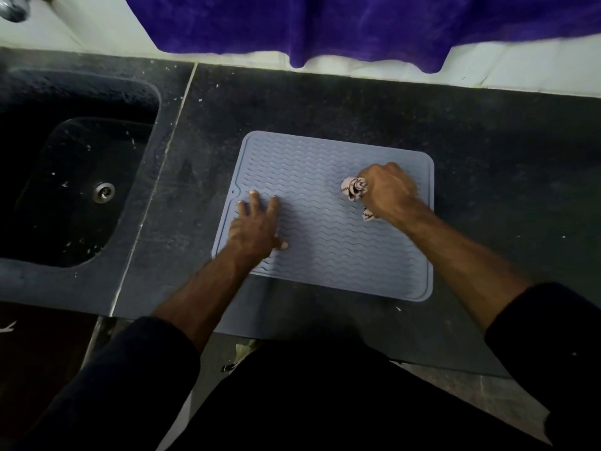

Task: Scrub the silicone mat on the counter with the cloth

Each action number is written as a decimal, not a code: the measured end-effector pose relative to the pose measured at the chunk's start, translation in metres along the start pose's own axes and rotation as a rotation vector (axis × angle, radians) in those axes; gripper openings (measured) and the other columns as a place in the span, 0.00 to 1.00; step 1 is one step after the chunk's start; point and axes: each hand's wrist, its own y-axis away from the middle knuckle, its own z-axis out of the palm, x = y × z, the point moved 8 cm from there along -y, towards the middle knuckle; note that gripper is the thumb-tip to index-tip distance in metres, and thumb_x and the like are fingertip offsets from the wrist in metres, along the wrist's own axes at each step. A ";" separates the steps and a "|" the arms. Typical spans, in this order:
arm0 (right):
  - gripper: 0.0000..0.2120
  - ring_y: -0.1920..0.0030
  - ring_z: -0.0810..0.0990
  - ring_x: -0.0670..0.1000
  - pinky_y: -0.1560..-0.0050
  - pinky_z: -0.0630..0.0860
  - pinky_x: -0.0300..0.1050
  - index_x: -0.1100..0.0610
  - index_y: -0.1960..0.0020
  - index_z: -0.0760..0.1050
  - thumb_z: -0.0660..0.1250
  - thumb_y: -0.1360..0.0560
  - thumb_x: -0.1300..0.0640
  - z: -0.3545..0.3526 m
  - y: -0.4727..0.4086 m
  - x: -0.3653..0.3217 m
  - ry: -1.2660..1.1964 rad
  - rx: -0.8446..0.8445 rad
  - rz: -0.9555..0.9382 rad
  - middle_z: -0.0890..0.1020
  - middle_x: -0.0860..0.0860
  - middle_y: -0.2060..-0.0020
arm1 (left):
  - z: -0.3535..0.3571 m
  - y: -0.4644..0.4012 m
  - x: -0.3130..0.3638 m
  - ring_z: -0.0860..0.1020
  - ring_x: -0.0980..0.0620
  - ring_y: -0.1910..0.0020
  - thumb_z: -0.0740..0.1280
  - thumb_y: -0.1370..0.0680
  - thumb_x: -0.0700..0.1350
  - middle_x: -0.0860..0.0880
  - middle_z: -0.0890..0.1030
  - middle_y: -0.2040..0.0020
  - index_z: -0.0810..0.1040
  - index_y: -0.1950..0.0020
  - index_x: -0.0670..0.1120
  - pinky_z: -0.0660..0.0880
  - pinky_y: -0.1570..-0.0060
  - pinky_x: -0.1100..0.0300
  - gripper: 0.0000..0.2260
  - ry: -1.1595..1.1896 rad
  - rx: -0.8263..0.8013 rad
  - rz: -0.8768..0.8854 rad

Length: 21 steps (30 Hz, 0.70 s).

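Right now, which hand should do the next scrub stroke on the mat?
Right. The right hand is already fisted around the cloth, pressed on the mat near its far right corner. The left hand lies flat on the mat's left side, probably pinning it.

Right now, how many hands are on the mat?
2. The left hand lies flat on the mat's left side; the right hand presses the bunched cloth on its upper right.
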 end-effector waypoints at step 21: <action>0.05 0.65 0.77 0.52 0.64 0.78 0.47 0.52 0.60 0.78 0.70 0.27 0.53 0.002 0.034 0.010 -0.009 -0.037 -0.095 0.80 0.50 0.66 | 0.022 0.015 0.091 0.56 0.35 0.27 0.72 0.27 0.50 0.42 0.50 0.22 0.53 0.23 0.54 0.66 0.35 0.39 0.39 -0.208 0.024 0.128</action>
